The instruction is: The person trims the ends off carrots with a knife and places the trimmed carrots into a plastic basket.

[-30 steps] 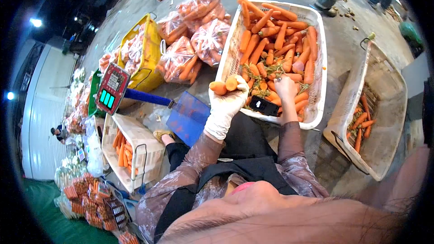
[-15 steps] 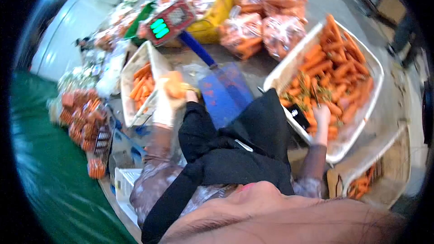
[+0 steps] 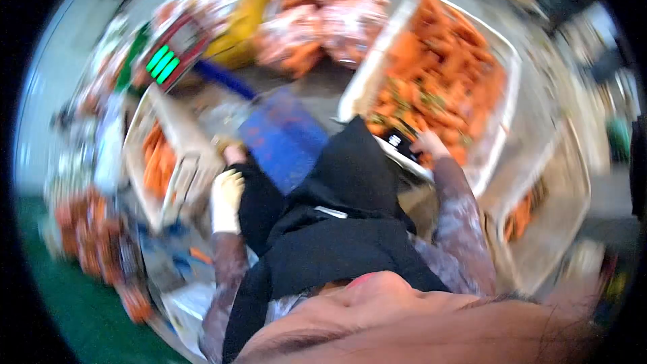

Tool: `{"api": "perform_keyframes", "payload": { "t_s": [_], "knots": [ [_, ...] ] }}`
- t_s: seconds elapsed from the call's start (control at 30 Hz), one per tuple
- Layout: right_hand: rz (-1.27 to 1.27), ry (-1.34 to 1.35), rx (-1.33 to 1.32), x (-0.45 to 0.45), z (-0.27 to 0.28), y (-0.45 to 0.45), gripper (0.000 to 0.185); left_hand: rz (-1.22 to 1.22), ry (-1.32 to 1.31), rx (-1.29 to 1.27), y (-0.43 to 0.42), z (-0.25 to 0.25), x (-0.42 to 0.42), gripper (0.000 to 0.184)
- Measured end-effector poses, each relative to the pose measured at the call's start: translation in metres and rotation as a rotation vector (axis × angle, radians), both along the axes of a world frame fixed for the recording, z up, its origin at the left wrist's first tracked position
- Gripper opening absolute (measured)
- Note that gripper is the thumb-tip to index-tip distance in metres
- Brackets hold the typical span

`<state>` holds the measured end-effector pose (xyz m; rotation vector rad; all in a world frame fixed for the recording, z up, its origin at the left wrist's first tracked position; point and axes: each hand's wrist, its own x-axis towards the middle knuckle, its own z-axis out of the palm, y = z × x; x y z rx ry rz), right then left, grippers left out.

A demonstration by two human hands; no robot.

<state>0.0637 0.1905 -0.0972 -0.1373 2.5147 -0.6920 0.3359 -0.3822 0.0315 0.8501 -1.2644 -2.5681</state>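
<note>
My left hand (image 3: 227, 192), in a pale glove, is beside the small white crate (image 3: 192, 162) of carrots. Its fingers look loosely apart, and no carrot shows in it. My bare right hand (image 3: 431, 144) reaches over the near edge of the large white crate (image 3: 509, 104), with its fingers closed; what they hold is too blurred to name. Just left of those fingers is a black device (image 3: 399, 141) with a lit display. Orange carrots (image 3: 455, 61) and green tops fill the large crate, all smeared by motion.
A blue scale platform (image 3: 283, 138) with a red display head (image 3: 178, 54) stands between the crates. Behind it are a yellow crate (image 3: 246, 17) and bagged carrots (image 3: 290, 37). Another crate (image 3: 559, 209) with a few carrots is at right. More bagged produce (image 3: 94, 236) lies at left.
My left hand carried carrots from the front to the small crate and no longer holds them. My right hand moved closer to the black device. The view swung left, then partly back.
</note>
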Motion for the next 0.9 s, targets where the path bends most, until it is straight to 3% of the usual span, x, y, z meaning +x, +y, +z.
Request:
{"api": "perform_keyframes", "payload": {
  "t_s": [0.03,0.1,0.17,0.2,0.27,0.3,0.33,0.4,0.53,0.6,0.67,0.7,0.73,0.8,0.9],
  "knots": [
    [0.017,0.101,-0.134,-0.002,-0.036,0.007,0.036,-0.035,0.065,0.053,0.024,-0.007,0.008,0.032],
    [0.538,0.238,0.329,-0.020,-0.028,-0.007,0.040,-0.060,0.103,-0.004,0.048,-0.030,0.015,0.033],
    [0.199,0.024,0.140,-0.017,-0.024,0.000,0.038,-0.145,0.183,0.088,0.066,-0.038,0.017,0.033],
    [0.382,0.169,0.218,-0.025,-0.043,-0.005,0.034,-0.186,0.259,0.136,0.066,-0.063,0.019,0.030],
    [0.173,-0.003,0.193,-0.028,-0.029,-0.017,0.022,-0.192,0.156,0.121,0.083,-0.027,0.010,0.029],
    [0.313,0.013,0.384,-0.016,0.018,-0.037,0.020,-0.127,-0.029,0.070,0.094,-0.008,0.004,0.029],
    [0.381,0.283,0.366,-0.021,-0.019,-0.019,0.020,-0.079,-0.214,0.023,0.105,0.009,0.000,0.029],
    [0.421,0.244,0.398,-0.042,-0.055,0.000,0.022,-0.079,-0.167,-0.027,0.117,0.028,0.009,0.030],
    [0.388,0.044,0.244,-0.030,0.021,-0.018,0.028,-0.088,-0.112,-0.210,0.109,0.037,0.041,0.027],
    [0.089,-0.013,0.036,-0.022,0.056,-0.017,0.027,-0.098,-0.115,-0.310,0.102,0.037,0.055,0.024],
    [0.170,0.319,0.057,-0.070,-0.005,0.037,0.025,-0.049,-0.114,-0.344,0.094,0.036,0.066,0.023],
    [-0.066,0.265,-0.219,-0.060,0.017,0.035,0.030,-0.038,-0.106,-0.344,0.089,0.036,0.068,0.023],
    [-0.183,0.380,-0.286,-0.060,0.024,0.040,0.035,-0.029,-0.093,-0.345,0.086,0.036,0.069,0.023],
    [-0.265,0.587,-0.226,-0.020,0.114,0.007,0.033,-0.033,-0.077,-0.347,0.087,0.038,0.063,0.025],
    [-0.342,0.424,-0.553,0.051,0.212,-0.070,0.032,-0.144,0.033,-0.343,0.108,0.064,0.044,0.032]
  ]
}}
